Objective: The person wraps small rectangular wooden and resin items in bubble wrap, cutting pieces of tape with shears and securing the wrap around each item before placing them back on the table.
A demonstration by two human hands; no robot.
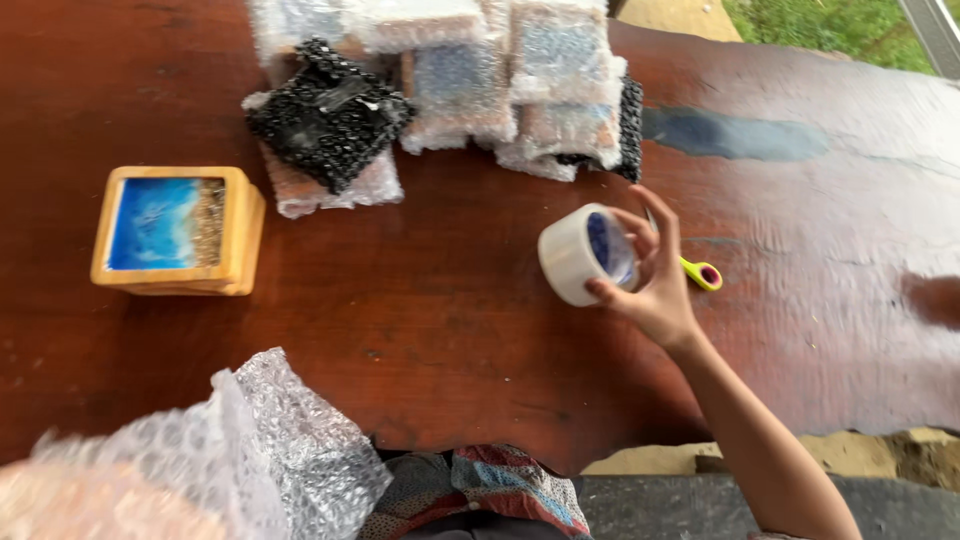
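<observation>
Dark red-brown wood forms the counter (pixel 430 310), a broad slab with an uneven near edge and a grey-blue patch toward its far right corner; grass shows beyond that corner. Along the far edge stands a cluster of bubble-wrapped bundles (pixel 520 80), most in clear wrap, and one black-wrapped bundle (pixel 328 112) lies at the cluster's left end on top of a clear one. At the near left corner a loose sheet of bubble wrap (pixel 270 450) rises over the counter's edge; the left hand cannot be made out there, so its state cannot be told. Near the left edge sit stacked wooden coasters (pixel 178 230), square, the top one with a blue inlay. Right of centre, the right hand (pixel 655 285) grips a roll of clear tape (pixel 585 255), fingers through its core, held above the counter. Just beyond the hand, partly hidden, lies a pair of scissors (pixel 703 274) with a yellow-green and pink handle.
</observation>
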